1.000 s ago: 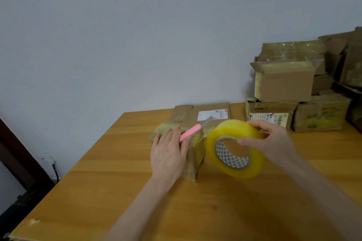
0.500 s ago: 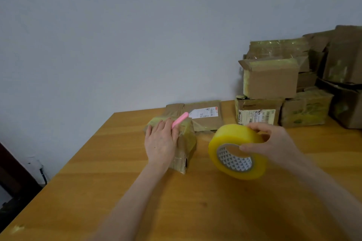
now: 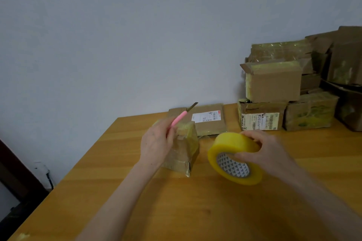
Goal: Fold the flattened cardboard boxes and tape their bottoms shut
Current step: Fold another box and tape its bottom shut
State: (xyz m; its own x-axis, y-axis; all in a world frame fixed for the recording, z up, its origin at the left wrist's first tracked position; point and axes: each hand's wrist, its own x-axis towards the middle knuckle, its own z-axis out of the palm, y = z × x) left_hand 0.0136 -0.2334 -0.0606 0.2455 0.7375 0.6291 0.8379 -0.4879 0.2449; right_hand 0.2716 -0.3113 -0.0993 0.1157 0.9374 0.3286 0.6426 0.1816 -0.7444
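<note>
A small cardboard box [image 3: 185, 149], covered in yellowish tape, stands on the wooden table [image 3: 195, 211] in the middle of the view. My left hand [image 3: 156, 144] is at the box's left side and holds a pink-handled cutter [image 3: 179, 118], blade pointing up and to the right. My right hand [image 3: 268, 150] grips a large roll of yellow tape [image 3: 234, 157] just right of the box, lifted and tilted, with its patterned core facing me. Behind the box a flattened cardboard box [image 3: 207, 121] with a white label lies on the table.
A stack of several taped cardboard boxes [image 3: 274, 86] fills the table's back right corner against the grey wall. The left table edge runs diagonally; beyond it are dark furniture [image 3: 17, 178] and a cable on the floor.
My left hand has lifted off the top of the box and raised the cutter. The tape roll has moved away from the box to the right and tilted downward. The view shifted right.
</note>
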